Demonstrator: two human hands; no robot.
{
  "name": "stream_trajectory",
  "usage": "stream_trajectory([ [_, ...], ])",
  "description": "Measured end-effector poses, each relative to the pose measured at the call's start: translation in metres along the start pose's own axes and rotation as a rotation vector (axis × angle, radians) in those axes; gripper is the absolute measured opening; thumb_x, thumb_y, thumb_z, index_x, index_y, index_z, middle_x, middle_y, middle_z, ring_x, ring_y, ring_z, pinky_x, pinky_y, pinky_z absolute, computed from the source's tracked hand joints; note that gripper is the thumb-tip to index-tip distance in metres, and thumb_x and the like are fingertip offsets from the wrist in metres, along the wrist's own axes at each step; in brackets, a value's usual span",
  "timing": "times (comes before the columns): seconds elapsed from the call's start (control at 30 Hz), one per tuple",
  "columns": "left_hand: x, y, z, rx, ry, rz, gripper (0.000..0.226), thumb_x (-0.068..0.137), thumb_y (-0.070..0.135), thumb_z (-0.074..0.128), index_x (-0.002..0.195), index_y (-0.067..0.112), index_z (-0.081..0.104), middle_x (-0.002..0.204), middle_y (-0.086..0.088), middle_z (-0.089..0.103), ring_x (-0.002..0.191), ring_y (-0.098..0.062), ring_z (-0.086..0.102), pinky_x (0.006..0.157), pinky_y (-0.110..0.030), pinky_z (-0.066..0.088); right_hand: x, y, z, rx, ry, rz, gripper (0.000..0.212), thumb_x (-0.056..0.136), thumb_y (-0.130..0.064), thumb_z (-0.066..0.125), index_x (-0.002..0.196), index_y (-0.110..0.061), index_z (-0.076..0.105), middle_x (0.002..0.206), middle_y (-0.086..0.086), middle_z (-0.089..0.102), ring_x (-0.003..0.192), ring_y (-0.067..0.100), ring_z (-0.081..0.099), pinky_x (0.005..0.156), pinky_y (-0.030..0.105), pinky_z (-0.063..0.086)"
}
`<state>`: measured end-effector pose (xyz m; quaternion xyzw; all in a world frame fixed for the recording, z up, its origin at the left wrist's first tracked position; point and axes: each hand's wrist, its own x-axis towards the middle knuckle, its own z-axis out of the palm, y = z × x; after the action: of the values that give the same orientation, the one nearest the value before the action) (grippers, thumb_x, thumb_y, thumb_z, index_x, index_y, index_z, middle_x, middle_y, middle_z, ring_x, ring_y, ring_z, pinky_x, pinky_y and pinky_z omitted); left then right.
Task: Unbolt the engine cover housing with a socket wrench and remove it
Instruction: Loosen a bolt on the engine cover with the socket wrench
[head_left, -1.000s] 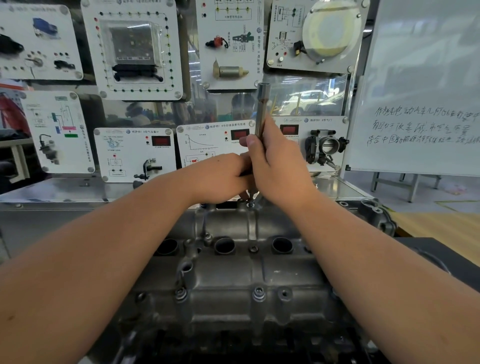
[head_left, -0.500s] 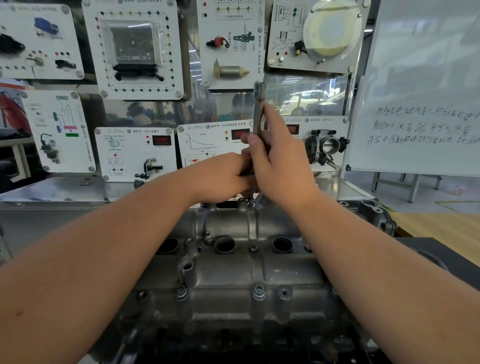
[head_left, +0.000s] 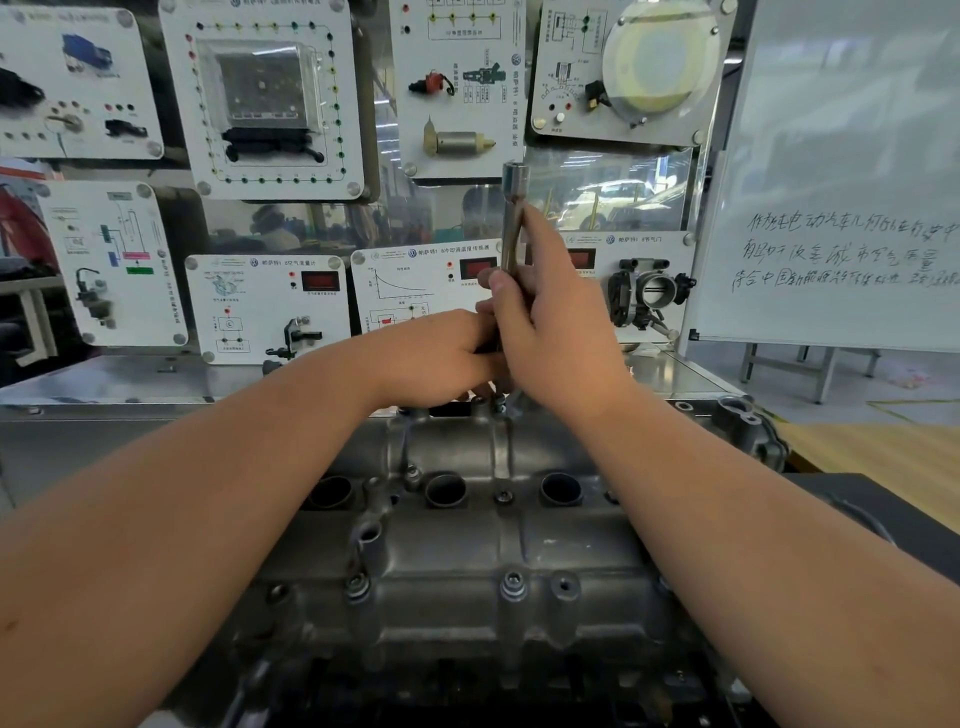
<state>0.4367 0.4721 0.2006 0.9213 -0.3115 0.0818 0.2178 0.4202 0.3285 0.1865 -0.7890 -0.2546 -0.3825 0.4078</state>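
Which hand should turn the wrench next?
Probably the right hand: it already grips the upright socket wrench over the far bolt, while the left hand sits low at its base, steadying.

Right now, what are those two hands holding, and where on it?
Right hand grips the upright silver metal socket wrench mid-shaft; left hand curls around its hidden lower part.
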Motion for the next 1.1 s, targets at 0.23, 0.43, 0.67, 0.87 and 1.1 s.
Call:
stream_trajectory([
  [0.23,0.002,0.0007,-0.0011,0.119,0.069,-0.013,0.022,0.093,0.041,0.055,0.074,0.03,0.061,0.074,0.005,0.072,0.07,-0.006,0.066,0.069,-0.024,0.05,0.003,-0.0005,0.0013,-0.074,0.088,-0.063,0.037,0.1,-0.022,0.06,0.133,-0.008,0.058,0.092,-0.006,0.067,0.087,0.02,0.066,0.073,0.019,0.045],
  [0.43,-0.0005,0.0019,-0.0016,0.045,0.017,-0.013,0.025,0.101,0.028,0.048,0.081,0.038,0.058,0.078,0.021,0.068,0.074,0.011,0.064,0.062,-0.007,0.042,0.001,-0.0006,-0.0003,-0.048,0.03,-0.007,0.048,0.104,-0.019,0.048,0.15,-0.012,0.036,0.091,0.01,0.074,0.077,0.025,0.07,0.07,0.042,0.056],
  [0.67,-0.0001,0.0058,-0.0014,0.15,0.052,-0.007,0.022,0.098,0.032,0.054,0.087,0.019,0.068,0.082,-0.001,0.072,0.077,-0.017,0.067,0.079,-0.04,0.054,0.0019,-0.0016,-0.0006,-0.052,0.093,-0.046,0.033,0.099,-0.024,0.062,0.128,-0.01,0.057,0.091,0.002,0.073,0.08,0.02,0.067,0.074,0.033,0.051],
  [0.87,-0.0021,0.0051,-0.0002,0.136,-0.012,-0.036,0.029,0.103,0.036,0.043,0.105,0.018,0.066,0.099,-0.004,0.073,0.093,-0.022,0.068,0.09,-0.043,0.052,0.0031,0.0002,-0.0002,-0.092,0.014,0.01,0.04,0.104,-0.021,0.047,0.141,-0.007,0.043,0.091,0.009,0.073,0.081,0.027,0.071,0.072,0.043,0.056],
  [1.1,-0.0012,0.0065,-0.0018,0.176,0.032,-0.002,0.026,0.099,0.032,0.049,0.076,0.027,0.06,0.08,0.003,0.068,0.074,-0.015,0.062,0.068,-0.031,0.047,0.0017,-0.0013,-0.0003,-0.017,0.107,0.002,0.049,0.098,-0.027,0.063,0.143,-0.016,0.048,0.092,-0.006,0.069,0.079,0.008,0.064,0.072,0.021,0.049],
])
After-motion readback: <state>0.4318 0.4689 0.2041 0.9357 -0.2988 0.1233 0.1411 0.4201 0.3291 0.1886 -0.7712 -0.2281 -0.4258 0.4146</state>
